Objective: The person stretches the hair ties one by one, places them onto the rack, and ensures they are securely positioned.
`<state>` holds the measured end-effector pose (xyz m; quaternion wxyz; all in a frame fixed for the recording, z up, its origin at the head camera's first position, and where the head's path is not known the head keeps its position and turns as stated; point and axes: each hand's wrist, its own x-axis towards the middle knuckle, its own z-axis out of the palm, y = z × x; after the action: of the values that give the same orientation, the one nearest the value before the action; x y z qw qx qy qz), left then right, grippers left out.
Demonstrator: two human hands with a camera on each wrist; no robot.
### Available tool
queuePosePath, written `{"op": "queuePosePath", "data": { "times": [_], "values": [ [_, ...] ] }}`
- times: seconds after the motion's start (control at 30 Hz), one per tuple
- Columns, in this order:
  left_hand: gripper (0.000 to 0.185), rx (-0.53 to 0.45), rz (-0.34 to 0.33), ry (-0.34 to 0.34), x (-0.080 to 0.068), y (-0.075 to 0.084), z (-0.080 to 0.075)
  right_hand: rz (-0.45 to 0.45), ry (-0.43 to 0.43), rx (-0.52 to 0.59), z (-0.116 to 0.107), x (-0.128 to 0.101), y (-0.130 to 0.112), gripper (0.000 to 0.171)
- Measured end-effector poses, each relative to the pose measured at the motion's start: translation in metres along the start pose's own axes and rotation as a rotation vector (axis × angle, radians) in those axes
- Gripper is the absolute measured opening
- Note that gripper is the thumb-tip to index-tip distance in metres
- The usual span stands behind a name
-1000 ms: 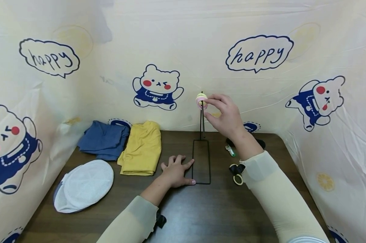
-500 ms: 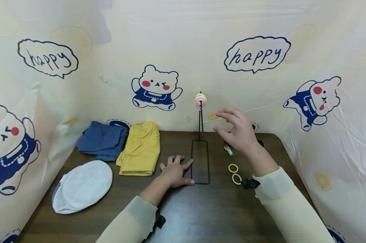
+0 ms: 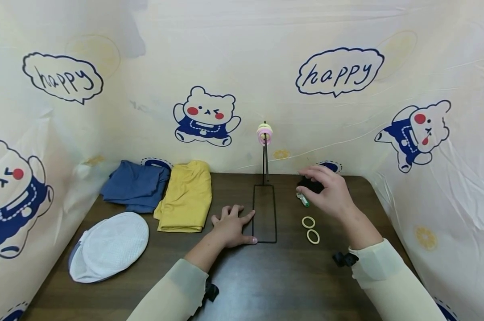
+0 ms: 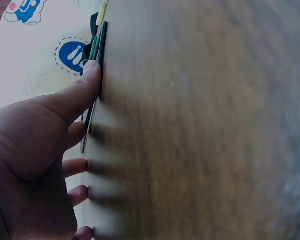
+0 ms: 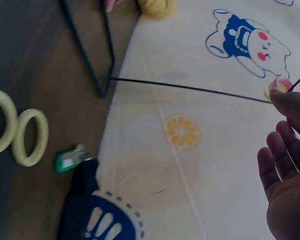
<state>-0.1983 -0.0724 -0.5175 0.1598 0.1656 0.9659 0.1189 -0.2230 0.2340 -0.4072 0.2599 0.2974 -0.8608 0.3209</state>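
My left hand (image 3: 231,227) lies low on the table with fingers spread. Its thumb and forefinger touch the left side of a black wire stand (image 3: 275,214). Pink and pale yellow rings (image 3: 262,129) hang near the top of the stand. My right hand (image 3: 330,194), fingers bent loosely and holding nothing, hovers at the right, close over a black item (image 3: 312,183) and a key with a green tag (image 3: 304,200). In the right wrist view this hand (image 5: 290,165) overlaps the hanging rings. Two pale yellow rings (image 3: 308,235) lie on the table nearer me.
A folded blue cloth (image 3: 135,185) and a folded yellow cloth (image 3: 185,196) lie at the back left. In front of them is a white mesh cap (image 3: 113,247). A printed curtain (image 3: 266,67) hangs around the brown table (image 3: 258,285).
My right hand has let go of the rings at the stand's top and moved right and down to the black item and key. The left hand has stayed put.
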Motion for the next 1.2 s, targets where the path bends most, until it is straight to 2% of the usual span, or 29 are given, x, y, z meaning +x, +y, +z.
{"op": "queuePosePath", "data": {
  "times": [0.13, 0.33, 0.57, 0.97, 1.2],
  "values": [
    [0.093, -0.001, 0.001, -0.005, -0.001, 0.001, -0.001, 0.021, -0.012, 0.001, 0.004, -0.014, 0.012, 0.038],
    [0.094, 0.006, -0.002, -0.003, 0.002, -0.001, 0.002, 0.114, -0.068, 0.001, 0.014, -0.037, 0.032, 0.037],
    [0.094, 0.005, -0.002, -0.003, 0.002, -0.002, 0.004, 0.156, -0.135, -0.006, 0.020, -0.058, 0.049, 0.035],
    [0.094, 0.009, -0.006, -0.001, 0.003, -0.002, 0.005, 0.392, -0.467, 0.025, 0.030, -0.088, 0.074, 0.044],
    [0.093, -0.013, -0.010, -0.006, 0.003, -0.002, 0.005, 0.410, -0.553, 0.034, 0.032, -0.095, 0.078, 0.045]
  ]
}}
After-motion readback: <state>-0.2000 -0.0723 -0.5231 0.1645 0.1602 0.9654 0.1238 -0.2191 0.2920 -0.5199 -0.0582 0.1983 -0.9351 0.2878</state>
